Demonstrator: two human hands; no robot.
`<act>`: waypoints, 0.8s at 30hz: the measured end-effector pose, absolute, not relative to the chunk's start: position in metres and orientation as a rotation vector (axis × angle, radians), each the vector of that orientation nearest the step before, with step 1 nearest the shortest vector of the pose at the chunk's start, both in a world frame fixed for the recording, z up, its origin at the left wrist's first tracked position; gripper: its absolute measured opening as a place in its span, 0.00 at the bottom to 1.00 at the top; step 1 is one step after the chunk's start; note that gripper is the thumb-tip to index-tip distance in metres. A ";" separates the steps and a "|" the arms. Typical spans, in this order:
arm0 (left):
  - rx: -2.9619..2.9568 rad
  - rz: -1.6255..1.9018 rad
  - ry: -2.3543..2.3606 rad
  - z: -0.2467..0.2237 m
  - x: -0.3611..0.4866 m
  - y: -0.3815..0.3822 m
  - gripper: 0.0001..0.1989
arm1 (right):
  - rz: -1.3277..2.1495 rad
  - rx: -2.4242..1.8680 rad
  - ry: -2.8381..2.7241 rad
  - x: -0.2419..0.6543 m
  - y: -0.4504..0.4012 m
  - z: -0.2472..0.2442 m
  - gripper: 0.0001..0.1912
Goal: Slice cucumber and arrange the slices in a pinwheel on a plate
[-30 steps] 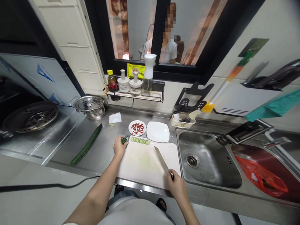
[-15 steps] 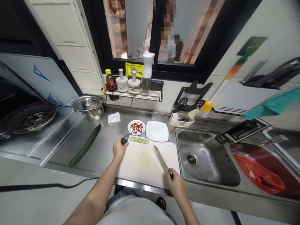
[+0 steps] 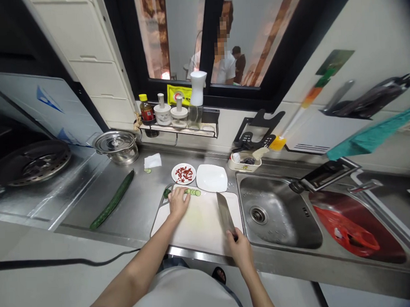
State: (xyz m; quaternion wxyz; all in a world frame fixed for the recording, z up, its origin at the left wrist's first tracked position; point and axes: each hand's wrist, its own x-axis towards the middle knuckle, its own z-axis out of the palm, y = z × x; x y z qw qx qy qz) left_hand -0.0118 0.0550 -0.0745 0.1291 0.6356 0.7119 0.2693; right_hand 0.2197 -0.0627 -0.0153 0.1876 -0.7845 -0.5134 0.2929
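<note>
Cucumber slices [image 3: 194,192] rowed along far edge of cutting board [image 3: 199,228]; left hand [image 3: 178,202] nearer, over row's left end, grip indeterminable. Right hand [image 3: 240,248] grips knife [image 3: 224,212] near right edge.

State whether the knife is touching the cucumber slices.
Apart: the head view shows bare cutting board between the knife and the cucumber slices.

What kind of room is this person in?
This looks like a kitchen: there's a shiny steel sink, a round black stove burner, and a white rectangular cutting board with round green cucumber slices on it.
</note>
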 end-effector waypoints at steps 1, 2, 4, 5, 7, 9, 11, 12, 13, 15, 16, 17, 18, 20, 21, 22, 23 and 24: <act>1.848 0.749 2.047 -0.076 -0.006 0.057 0.13 | 0.821 -2.192 -1.446 0.220 -0.063 -0.016 0.16; 1.848 0.713 2.028 -0.076 -0.001 0.060 0.12 | 0.823 -2.167 -1.450 0.220 -0.064 -0.017 0.16; 1.862 0.643 1.999 -0.077 0.009 0.065 0.12 | 0.831 -2.122 -1.453 0.220 -0.066 -0.019 0.17; 1.877 0.611 1.988 -0.077 0.013 0.067 0.13 | 0.834 -2.109 -1.450 0.220 -0.068 -0.019 0.17; 1.924 0.547 1.970 -0.075 0.019 0.072 0.14 | 0.836 -2.095 -1.442 0.221 -0.070 -0.020 0.17; 1.978 0.472 1.956 -0.073 0.024 0.076 0.14 | 0.828 -2.093 -1.429 0.221 -0.072 -0.020 0.17; 2.016 0.394 1.960 -0.070 0.028 0.079 0.15 | 0.818 -2.090 -1.413 0.222 -0.074 -0.021 0.17; 2.030 0.356 1.965 -0.068 0.030 0.081 0.16 | 0.813 -2.088 -1.407 0.223 -0.075 -0.022 0.17; 2.046 0.324 1.970 -0.067 0.031 0.082 0.16 | 0.807 -2.086 -1.401 0.223 -0.075 -0.022 0.17; 2.088 0.277 1.970 -0.065 0.032 0.083 0.16 | 0.803 -2.081 -1.398 0.223 -0.076 -0.023 0.17; 2.109 0.262 1.965 -0.065 0.033 0.084 0.15 | 0.802 -2.083 -1.395 0.223 -0.076 -0.023 0.16; 2.123 0.254 1.966 -0.064 0.033 0.084 0.15 | 0.802 -2.087 -1.394 0.223 -0.077 -0.023 0.16; 2.125 0.252 1.975 -0.064 0.033 0.084 0.15 | 0.801 -2.093 -1.392 0.223 -0.077 -0.023 0.16; 2.105 0.250 2.009 -0.064 0.033 0.083 0.15 | 0.807 -2.097 -1.395 0.223 -0.077 -0.022 0.16; 2.091 0.248 2.025 -0.064 0.033 0.083 0.15 | 0.811 -2.094 -1.397 0.223 -0.077 -0.022 0.16; 2.080 0.243 2.034 -0.064 0.033 0.082 0.15 | 0.816 -2.087 -1.399 0.223 -0.076 -0.022 0.16; 2.073 0.238 2.035 -0.063 0.032 0.082 0.15 | 0.824 -2.078 -1.400 0.223 -0.076 -0.022 0.16; 2.070 0.235 2.031 -0.063 0.032 0.082 0.15 | 0.831 -2.069 -1.400 0.223 -0.075 -0.021 0.16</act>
